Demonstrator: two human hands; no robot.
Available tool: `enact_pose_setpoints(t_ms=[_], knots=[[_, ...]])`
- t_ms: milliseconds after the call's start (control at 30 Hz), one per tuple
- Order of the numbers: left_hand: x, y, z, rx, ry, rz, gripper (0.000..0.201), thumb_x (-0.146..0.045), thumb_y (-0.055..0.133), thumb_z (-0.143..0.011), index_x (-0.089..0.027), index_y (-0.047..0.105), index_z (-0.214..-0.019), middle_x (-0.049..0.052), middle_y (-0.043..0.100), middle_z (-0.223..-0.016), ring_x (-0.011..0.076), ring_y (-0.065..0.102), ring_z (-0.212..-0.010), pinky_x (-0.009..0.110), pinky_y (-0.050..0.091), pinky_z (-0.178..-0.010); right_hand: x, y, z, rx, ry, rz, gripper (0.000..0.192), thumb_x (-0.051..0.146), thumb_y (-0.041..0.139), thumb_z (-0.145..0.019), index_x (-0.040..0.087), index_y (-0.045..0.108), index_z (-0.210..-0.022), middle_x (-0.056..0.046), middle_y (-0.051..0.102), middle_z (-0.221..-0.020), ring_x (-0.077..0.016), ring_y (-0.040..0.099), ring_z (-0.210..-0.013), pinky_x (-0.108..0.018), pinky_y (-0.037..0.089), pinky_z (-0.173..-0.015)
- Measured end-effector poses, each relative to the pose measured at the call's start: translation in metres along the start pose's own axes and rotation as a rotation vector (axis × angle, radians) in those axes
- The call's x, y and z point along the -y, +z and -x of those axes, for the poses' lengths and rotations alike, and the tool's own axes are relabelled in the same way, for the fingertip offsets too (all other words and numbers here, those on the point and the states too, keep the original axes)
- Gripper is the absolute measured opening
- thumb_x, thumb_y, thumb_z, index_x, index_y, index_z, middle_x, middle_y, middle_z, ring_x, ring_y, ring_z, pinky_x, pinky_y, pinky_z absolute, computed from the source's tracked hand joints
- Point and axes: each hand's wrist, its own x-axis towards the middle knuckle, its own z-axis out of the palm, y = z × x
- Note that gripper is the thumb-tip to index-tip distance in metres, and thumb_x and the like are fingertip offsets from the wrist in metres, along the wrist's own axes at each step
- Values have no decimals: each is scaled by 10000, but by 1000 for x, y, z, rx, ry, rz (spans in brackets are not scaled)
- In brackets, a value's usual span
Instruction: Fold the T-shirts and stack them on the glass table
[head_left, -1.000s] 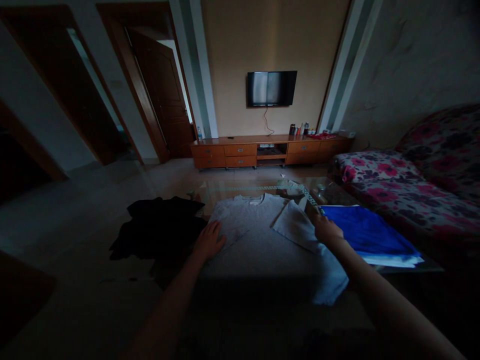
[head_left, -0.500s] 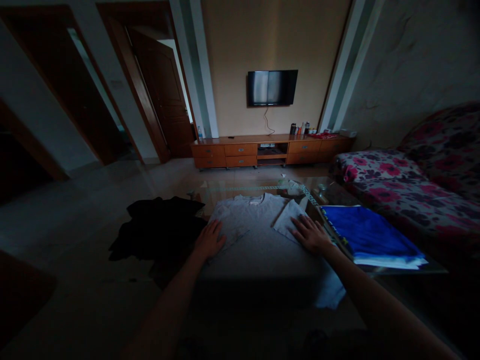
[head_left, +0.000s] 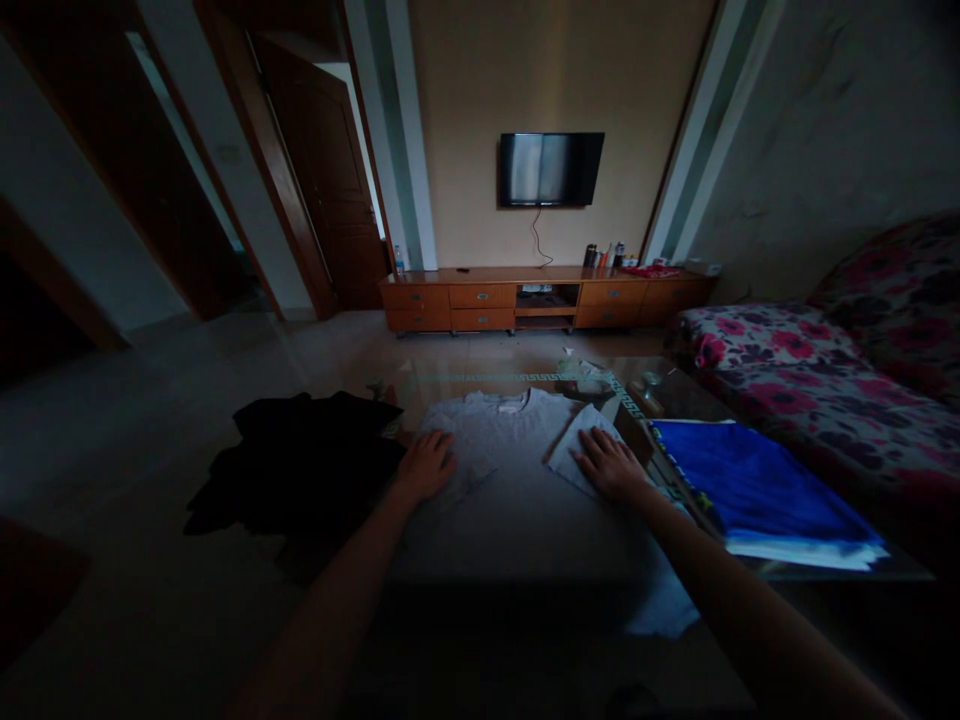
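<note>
A grey T-shirt (head_left: 517, 490) lies spread on the glass table, its collar at the far side and its lower part hanging over the near edge into shadow. Both sleeves are folded inward over the front. My left hand (head_left: 427, 466) rests flat on the shirt's left side, fingers stretched out. On the folded right sleeve lies my right hand (head_left: 611, 464), palm down with fingers apart. Left of the shirt is a heap of black clothing (head_left: 300, 465). To the right sits a folded blue cloth (head_left: 757, 485) with white layers beneath.
The glass table (head_left: 480, 376) has a patterned border. Beyond it stands a low wooden cabinet (head_left: 484, 310) with bottles on top, under a wall-mounted television (head_left: 551, 170). A floral sofa (head_left: 847, 390) is on the right, and a wooden door (head_left: 322, 180) stands ajar at the left.
My left hand has shifted slightly up and right over the shirt. My right hand has moved little, staying on the right sleeve. The camera view has moved a little closer.
</note>
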Motion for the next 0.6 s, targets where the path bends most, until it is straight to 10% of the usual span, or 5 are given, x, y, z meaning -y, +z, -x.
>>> enact_pose_setpoints(t_ms=[600], knots=[[36, 21, -60, 18, -124, -1, 785, -594, 370, -954, -96, 339, -1560, 186, 330, -1635, 344, 300, -1511, 474, 223, -1221, -10, 6, -71, 2, 125, -70, 903, 725, 175, -965, 93, 271, -1602, -207, 290, -1639, -368, 376, -1442, -493, 325, -1156]])
